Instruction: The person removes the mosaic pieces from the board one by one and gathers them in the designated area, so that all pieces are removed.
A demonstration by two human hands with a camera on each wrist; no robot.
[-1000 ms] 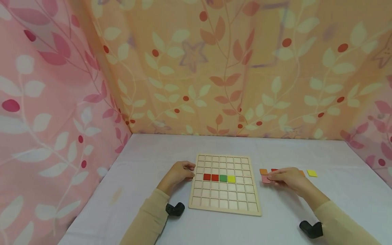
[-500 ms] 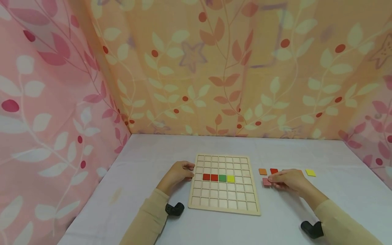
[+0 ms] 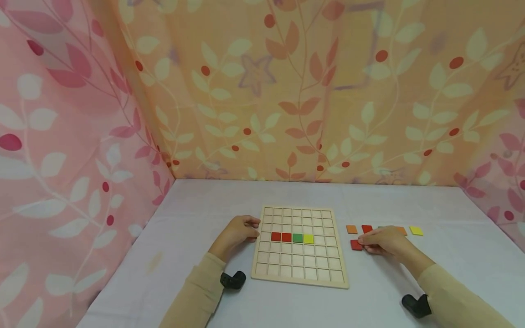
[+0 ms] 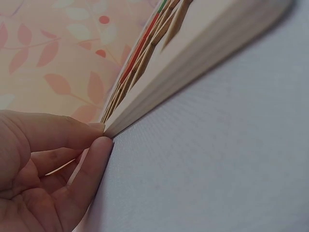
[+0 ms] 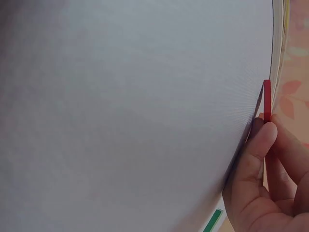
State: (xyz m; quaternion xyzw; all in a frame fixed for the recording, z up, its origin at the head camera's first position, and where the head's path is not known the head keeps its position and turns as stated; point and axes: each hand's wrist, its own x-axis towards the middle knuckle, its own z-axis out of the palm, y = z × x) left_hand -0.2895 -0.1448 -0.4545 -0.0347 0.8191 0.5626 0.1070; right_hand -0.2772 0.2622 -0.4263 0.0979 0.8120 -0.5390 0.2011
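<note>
My right hand pinches a small square red tile between thumb and fingers, right of the board. The right wrist view shows this red tile edge-on, jutting past the fingertips close over the white cloth. At the left edge of the wooden grid board, my left hand holds the rim. Its thumb and forefinger meet at the board's side in the left wrist view. One row of the board carries two red tiles, a green tile and a yellow tile, side by side.
Behind the right hand lie loose tiles in a row: an orange one, a red one, another orange one and a yellow one. A green tile shows in the right wrist view. Floral curtains rise behind the table.
My right hand has drawn the pinched tile slightly nearer, away from the orange tile behind it. Its face looked pinkish before and looks red now. The left hand and board stay put.
</note>
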